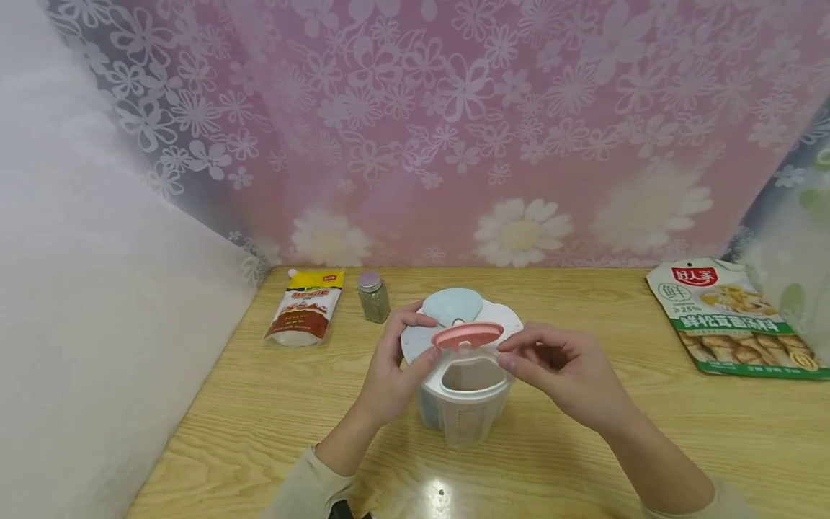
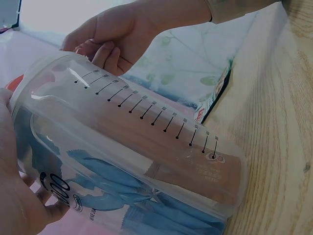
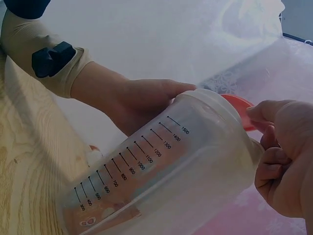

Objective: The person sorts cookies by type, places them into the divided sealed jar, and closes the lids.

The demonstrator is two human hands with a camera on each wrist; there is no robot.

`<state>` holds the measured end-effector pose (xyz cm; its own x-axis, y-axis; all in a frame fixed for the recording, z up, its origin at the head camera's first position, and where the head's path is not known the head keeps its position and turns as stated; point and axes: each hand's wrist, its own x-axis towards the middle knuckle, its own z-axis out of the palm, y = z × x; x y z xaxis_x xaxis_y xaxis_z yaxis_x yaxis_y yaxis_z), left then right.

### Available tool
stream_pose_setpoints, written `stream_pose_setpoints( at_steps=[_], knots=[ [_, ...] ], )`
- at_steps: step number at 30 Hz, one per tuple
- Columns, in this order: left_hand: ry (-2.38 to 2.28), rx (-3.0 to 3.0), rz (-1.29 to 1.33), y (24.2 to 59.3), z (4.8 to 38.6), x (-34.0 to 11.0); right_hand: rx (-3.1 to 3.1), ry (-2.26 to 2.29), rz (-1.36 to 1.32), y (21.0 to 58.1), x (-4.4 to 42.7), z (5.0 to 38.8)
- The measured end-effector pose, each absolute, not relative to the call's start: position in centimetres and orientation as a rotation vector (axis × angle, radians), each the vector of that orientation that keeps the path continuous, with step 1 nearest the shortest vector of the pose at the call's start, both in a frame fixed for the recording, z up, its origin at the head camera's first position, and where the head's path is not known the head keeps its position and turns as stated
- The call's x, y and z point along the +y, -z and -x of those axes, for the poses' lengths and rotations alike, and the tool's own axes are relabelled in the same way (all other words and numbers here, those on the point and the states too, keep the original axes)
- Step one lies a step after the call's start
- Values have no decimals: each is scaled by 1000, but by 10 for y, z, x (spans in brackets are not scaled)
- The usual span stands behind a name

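Note:
A clear plastic divided storage canister (image 1: 470, 418) with a white top stands on the table, a measuring scale printed on its side. Its pink-red flip lid (image 1: 467, 334) is raised above the near opening, while a light blue lid (image 1: 454, 306) lies on the far side. My left hand (image 1: 389, 375) grips the canister's left side near the rim. At the right edge of the raised lid, the thumb and forefinger of my right hand (image 1: 570, 367) pinch it. Through the wall in the left wrist view, a brown packet (image 2: 205, 171) and several blue sachets (image 2: 107, 176) show in separate compartments.
At the back left lie a spouted pouch (image 1: 305, 310) with a yellow top and, beside it, a small spice jar (image 1: 374, 297). A large green and white mushroom seasoning bag (image 1: 739, 317) rests at the right. A flowered pink curtain (image 1: 415, 144) hangs behind the wooden table (image 1: 583, 461).

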<state>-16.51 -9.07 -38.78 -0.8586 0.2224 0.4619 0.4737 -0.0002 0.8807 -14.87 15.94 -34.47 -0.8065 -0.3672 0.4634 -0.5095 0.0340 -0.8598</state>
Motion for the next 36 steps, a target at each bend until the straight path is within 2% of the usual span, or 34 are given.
stream_pose_setpoints(
  at_steps=[5,11,16,19,25,36],
  knots=[
    [1956,-2074,725,386,161,-92,-2042,-1890,-898,349,155,151],
    [1922,-2081,744,386,159,-94,-1950,-1697,-1153,355,157,158],
    [1944,-2073,795,386,159,-94,-1871,-1789,-1256,358,160,160],
    [1980,-2092,783,385,158,-94,-1924,-1765,-1195,358,158,158],
    [2054,-2131,728,382,159,-95,-2350,-1555,-858,353,152,151],
    [2124,-2136,747,384,155,-97,-2527,-1736,-916,350,154,152]
  ],
)
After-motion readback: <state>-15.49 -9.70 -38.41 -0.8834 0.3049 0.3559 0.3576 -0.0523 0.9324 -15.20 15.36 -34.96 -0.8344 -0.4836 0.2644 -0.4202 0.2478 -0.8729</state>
